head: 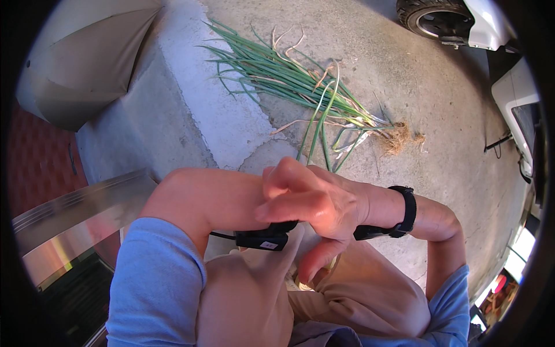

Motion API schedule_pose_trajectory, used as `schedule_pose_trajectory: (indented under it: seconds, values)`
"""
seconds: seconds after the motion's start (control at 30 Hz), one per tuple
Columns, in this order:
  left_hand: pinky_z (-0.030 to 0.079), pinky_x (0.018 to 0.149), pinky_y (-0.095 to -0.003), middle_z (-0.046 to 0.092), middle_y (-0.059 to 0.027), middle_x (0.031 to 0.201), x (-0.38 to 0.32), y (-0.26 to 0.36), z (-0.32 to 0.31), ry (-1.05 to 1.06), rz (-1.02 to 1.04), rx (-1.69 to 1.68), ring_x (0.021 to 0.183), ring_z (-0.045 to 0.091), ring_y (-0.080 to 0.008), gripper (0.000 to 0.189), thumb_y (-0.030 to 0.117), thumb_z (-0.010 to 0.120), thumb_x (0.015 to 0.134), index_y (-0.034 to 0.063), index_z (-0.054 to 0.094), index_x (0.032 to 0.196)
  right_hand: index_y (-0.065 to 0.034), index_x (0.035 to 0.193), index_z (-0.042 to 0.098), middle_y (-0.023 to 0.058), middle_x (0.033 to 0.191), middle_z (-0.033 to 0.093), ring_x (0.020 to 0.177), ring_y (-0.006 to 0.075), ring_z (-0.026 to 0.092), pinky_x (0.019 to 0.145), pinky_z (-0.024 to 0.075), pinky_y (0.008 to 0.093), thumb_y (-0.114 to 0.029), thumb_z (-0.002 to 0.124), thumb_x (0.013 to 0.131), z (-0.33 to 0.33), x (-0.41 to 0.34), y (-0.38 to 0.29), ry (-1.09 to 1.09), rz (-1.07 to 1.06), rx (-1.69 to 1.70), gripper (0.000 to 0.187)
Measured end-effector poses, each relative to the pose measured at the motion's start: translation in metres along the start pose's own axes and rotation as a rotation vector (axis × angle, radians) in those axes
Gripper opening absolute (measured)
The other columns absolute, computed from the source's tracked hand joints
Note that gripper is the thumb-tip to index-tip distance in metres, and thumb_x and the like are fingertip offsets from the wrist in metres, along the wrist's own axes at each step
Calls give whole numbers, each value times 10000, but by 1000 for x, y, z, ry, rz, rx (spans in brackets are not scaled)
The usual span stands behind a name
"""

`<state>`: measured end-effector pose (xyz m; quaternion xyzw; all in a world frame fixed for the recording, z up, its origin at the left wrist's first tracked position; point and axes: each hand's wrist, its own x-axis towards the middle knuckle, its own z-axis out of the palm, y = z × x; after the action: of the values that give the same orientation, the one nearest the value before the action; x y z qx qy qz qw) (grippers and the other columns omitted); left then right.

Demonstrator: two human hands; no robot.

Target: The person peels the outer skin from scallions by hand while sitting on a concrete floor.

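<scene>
My right hand (pixel 314 201) reaches across from the right, palm down, over my left forearm (pixel 230 199). Its fingers are bent and spread, and the thumb hangs apart from them; nothing shows between them. One bent finger lies just above a black box-shaped device (pixel 262 240) with a cable, on the underside of my left wrist. A black strap (pixel 409 211) circles my right wrist. My left hand is mostly hidden behind the right. Beyond both hands lies a bunch of green onions (pixel 299 84), its dry roots (pixel 396 138) to the right. Several bent leaves run behind my hands.
An open beige umbrella (pixel 95 60) stands at the upper left, above red tiles (pixel 39 156). A metal frame (pixel 78 208) borders the lower left. Upper right is a scooter wheel (pixel 442 19), with a white vehicle part (pixel 518 86) below it. The floor (pixel 438 99) is concrete.
</scene>
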<state>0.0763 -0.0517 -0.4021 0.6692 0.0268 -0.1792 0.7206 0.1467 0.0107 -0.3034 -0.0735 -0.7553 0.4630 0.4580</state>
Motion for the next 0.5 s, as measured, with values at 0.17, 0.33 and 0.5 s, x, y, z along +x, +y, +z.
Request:
schedule_pose_trajectory:
  seconds: [0.17, 0.33, 0.5]
  values:
    - [426, 628, -274, 544, -60, 787, 3, 5, -5, -3, 1, 10, 706, 499, -111, 222, 169, 378, 828, 29, 472, 973, 13, 974, 510, 93, 833, 323, 621, 204, 421, 481, 398, 313, -556, 671, 597, 1, -4, -2, 66, -83, -46, 701]
    - [423, 632, -273, 542, -60, 792, 6, -4, -32, 21, -51, 14, 713, 494, -108, 226, 163, 380, 824, 30, 468, 984, 11, 926, 502, 100, 829, 318, 550, 184, 402, 422, 377, 287, -518, 666, 643, 0, -13, 7, 27, -221, -128, 622]
    - [421, 637, -272, 541, -59, 798, 2, -5, -66, 91, -110, -25, 719, 490, -106, 232, 157, 382, 820, 31, 463, 996, 13, 910, 493, 111, 844, 334, 549, 214, 425, 422, 381, 300, -504, 687, 635, -7, -25, 16, 15, -172, -177, 616]
